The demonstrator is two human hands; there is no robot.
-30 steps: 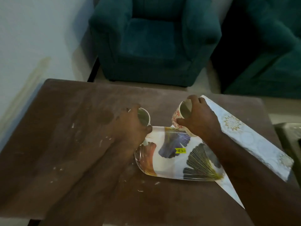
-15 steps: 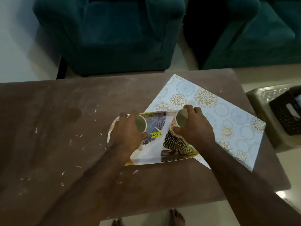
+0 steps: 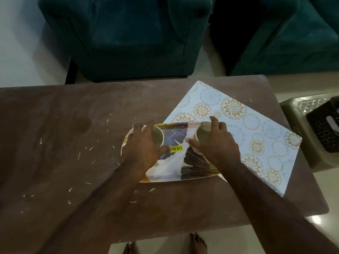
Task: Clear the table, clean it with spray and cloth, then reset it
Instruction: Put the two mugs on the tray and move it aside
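Note:
A leaf-patterned tray (image 3: 170,169) lies on the brown table (image 3: 55,143), partly over a white placemat (image 3: 256,129) with floral circles. Two cups stand on the tray. My left hand (image 3: 143,151) wraps the left cup (image 3: 157,137) from the left side. My right hand (image 3: 216,145) wraps the right cup (image 3: 202,133), thumb on its near side. Both cups appear to rest on the tray. White crumbs (image 3: 80,154) and a dark stain (image 3: 81,122) mark the table's left half.
A teal armchair (image 3: 128,37) stands behind the table and a second one (image 3: 293,43) at the back right. A grey stool (image 3: 300,125) with a dark perforated basket (image 3: 324,129) sits by the table's right edge. My bare feet (image 3: 198,244) show below the near edge.
The camera has tilted down and shifted, so the whole placemat and stool show. Both cups have come down onto the tray, and my fingers have loosened and spread around them.

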